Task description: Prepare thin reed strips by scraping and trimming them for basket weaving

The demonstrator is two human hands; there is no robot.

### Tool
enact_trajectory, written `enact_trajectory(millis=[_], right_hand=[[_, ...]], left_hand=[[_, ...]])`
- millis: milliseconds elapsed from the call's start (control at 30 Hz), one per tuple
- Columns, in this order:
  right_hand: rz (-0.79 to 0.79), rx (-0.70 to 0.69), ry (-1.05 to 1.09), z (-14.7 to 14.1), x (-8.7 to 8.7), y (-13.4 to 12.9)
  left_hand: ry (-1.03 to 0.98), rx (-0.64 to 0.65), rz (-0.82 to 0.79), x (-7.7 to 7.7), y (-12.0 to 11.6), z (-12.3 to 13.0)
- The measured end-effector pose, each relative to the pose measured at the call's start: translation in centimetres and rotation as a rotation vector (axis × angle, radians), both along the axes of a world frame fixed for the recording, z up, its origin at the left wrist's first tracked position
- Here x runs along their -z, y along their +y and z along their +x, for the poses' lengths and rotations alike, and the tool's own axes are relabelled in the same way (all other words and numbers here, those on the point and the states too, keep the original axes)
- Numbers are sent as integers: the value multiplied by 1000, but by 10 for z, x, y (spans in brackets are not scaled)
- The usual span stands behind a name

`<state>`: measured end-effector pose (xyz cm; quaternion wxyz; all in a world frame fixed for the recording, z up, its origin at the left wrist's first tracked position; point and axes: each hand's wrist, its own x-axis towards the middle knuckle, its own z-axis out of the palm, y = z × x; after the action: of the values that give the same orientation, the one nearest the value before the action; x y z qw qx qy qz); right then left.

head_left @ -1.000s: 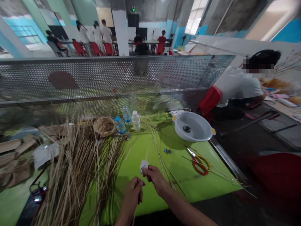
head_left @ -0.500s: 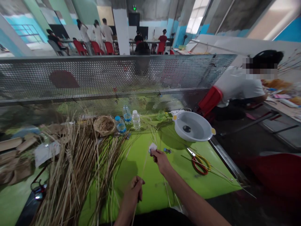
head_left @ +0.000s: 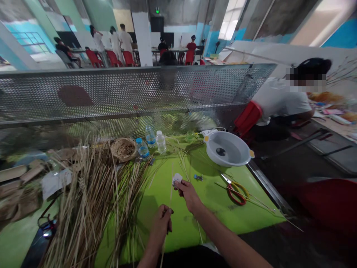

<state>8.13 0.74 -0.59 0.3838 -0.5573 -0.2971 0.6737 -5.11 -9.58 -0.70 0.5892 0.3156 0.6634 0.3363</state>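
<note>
My left hand (head_left: 162, 223) is closed around a thin, pale straw strip (head_left: 171, 191), which stands up above the fingers and trails out below them. To the right and a little farther out, my right hand (head_left: 188, 193) pinches a small white piece (head_left: 177, 178), like folded paper or cloth, with faint marks on it. This white piece is just beside the strip's upper part; whether they touch I cannot tell. A large bundle of dry straw stalks (head_left: 92, 197) lies left of my hands. Scissors (head_left: 237, 191) with red and yellow handles rest to the right.
A white basin (head_left: 228, 149) holding water stands at the back right. Near the screen are bottles (head_left: 142, 149) and a woven basket (head_left: 124, 149). A small blue-capped item (head_left: 198, 178) lies beyond my right hand. A person in white (head_left: 284, 98) sits at the right.
My right hand has moved left and slightly nearer with the white piece, closer to the strip. The strip now stands more upright, and my left hand has shifted slightly right.
</note>
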Motion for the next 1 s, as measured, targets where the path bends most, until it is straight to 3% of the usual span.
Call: enact_trajectory(millis=[167,567,733,833,1000], right_hand=[[2,43,-33,-1,4,-4],[9,2,-70,-9,-2,-15],[17,-19,-83,-11,-7,-15],[41,-59,-78,-10,-11,-16],[85,-213,-23,-18,-26,-19]], left_hand=[[11,-26,31,-8,0,0],[4,-45,29,-17,-7,6],[-22,36,49,-16,-6,3],[2,31,146,-26,9,-11],[120,-49,228,-60,57,-30]])
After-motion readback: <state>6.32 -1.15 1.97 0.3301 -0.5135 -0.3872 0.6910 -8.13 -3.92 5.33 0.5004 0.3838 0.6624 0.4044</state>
